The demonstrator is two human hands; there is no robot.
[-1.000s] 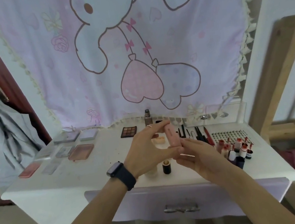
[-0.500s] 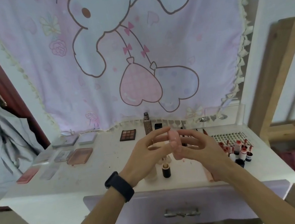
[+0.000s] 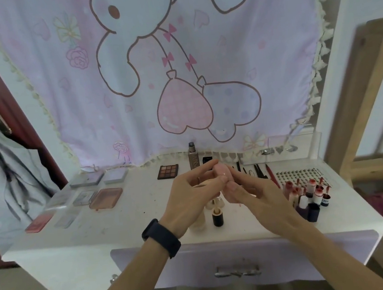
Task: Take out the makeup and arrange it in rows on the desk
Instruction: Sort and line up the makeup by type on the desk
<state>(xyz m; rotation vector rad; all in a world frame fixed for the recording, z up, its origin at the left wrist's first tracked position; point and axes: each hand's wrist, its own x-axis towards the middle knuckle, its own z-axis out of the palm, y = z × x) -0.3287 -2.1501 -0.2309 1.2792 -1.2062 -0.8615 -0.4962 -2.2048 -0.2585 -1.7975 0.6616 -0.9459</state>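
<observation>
- Makeup piece (image 3: 223, 173), small and pink, is held up over the middle of the surface (image 3: 128, 227).
- left hand (image 3: 190, 200) pinches it from one side, right hand (image 3: 249, 194) has fingers curled round its lower end.
- palettes (image 3: 105, 196) lie in rows at the left, lip tubes (image 3: 307, 193) huddle at the right.

- The pink piece (image 3: 221, 171) shows only its top; the left grip (image 3: 190, 200) and right grip (image 3: 259, 194) cover the rest.
- A pale bottle (image 3: 199, 224) at centre stands half hidden behind the left grip.
- Both forearms (image 3: 133, 272) run off the lower edge.
</observation>
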